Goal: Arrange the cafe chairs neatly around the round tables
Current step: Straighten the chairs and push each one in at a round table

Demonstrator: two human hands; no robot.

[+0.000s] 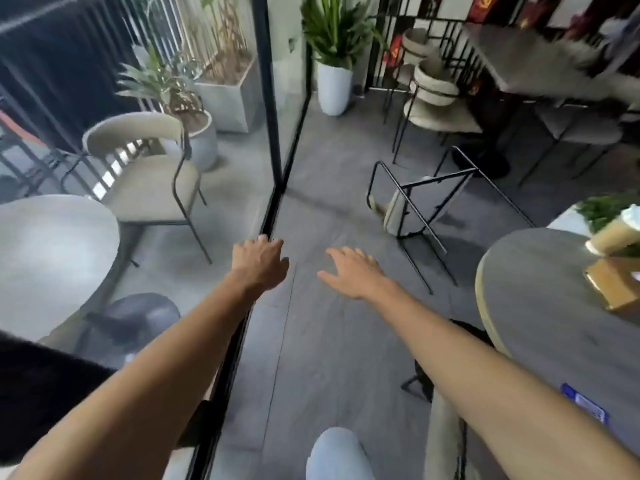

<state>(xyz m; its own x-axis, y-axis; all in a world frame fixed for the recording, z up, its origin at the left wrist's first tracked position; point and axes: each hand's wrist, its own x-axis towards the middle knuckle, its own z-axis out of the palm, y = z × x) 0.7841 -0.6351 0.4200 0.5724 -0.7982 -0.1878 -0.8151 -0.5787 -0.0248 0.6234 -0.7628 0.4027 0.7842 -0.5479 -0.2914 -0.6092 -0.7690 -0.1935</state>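
A beige cafe chair with black metal legs lies tipped over [420, 202] on the grey floor, legs pointing up and toward me, ahead and to the right. My left hand [259, 263] and my right hand [353, 271] reach forward over the floor, fingers spread and holding nothing, both well short of the fallen chair. A round grey table [540, 306] stands at my right. Part of another chair's back [445, 434] shows beside it at the bottom. More upright beige chairs [436, 98] stand at the far right by a dark table [526, 60].
A glass wall with black frame [273, 140] runs down the left; behind it stand a beige chair [149, 174], a round table [45, 254] and planters. A white potted plant [334, 84] stands at the back. A cup, box and greenery [613, 258] sit on the right table.
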